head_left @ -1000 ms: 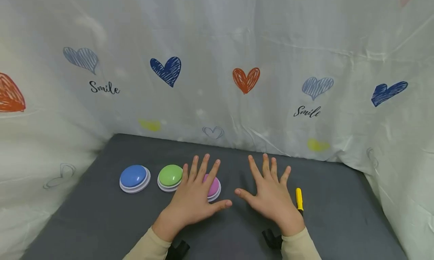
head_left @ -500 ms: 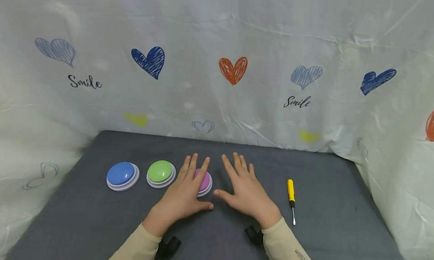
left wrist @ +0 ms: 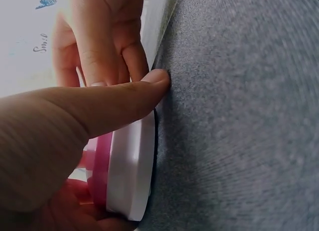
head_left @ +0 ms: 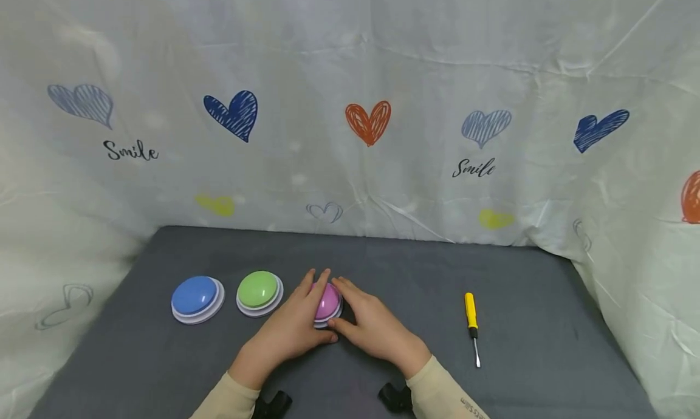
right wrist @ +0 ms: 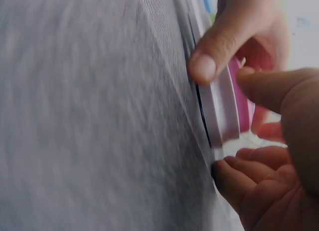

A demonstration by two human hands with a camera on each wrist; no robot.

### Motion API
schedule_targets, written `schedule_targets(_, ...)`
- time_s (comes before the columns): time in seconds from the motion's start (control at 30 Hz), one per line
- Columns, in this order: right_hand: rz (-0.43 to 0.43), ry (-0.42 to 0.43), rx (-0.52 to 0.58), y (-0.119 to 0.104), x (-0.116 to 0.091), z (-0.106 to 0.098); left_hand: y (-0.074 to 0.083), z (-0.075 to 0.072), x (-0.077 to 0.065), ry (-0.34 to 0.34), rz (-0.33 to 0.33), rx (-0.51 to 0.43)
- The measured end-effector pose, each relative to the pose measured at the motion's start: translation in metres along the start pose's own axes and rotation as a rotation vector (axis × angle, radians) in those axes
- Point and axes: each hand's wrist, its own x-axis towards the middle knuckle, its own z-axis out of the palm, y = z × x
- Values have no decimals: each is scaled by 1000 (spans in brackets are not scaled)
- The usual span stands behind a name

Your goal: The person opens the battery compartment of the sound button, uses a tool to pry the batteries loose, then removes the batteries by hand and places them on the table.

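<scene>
A round push button [head_left: 328, 302] with a glossy pink dome and white base sits on the dark grey cloth between both hands. My left hand [head_left: 292, 322] holds it from the left: the thumb lies along the front of its white base [left wrist: 132, 171], fingers round the far side. My right hand [head_left: 377, 328] is at its right side, thumb tip right at the button's edge. In the right wrist view a gap shows between the right hand's other fingertips [right wrist: 229, 166] and the base. The left fingers partly hide the button's left side.
Left of the hands stand a green push button [head_left: 258, 289] and a blue push button [head_left: 194, 296], both on white bases. A screwdriver [head_left: 471, 316] with a yellow handle lies to the right. White curtain [head_left: 306, 73] with printed hearts borders the table's back and sides.
Both hands, at first spread with straight fingers, have come together around the pink button. The right hand moved left, away from the screwdriver. The head view has shifted slightly.
</scene>
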Motion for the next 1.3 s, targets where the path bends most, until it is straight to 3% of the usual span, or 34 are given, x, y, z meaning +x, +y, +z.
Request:
schedule_targets(0.3, -34, 11, -3, 3, 3, 4, 1, 4, 2, 18, 33, -46)
schedule_targets(0.8, -40, 22, -61, 10, -9, -7, -1, 12, 7, 61, 187, -122)
schedule_targets(0.97, -36, -6, -47, 13, -22, -9, 0, 18, 0, 41, 201, -146)
schedule_targets(1.17, -20, -36, -19, 10, -41, -18, 14, 23, -11, 59, 231, -146)
schedule_targets(1.3, -25, -27, -6, 9, -56, -20, 21, 29, -20, 59, 218, -160)
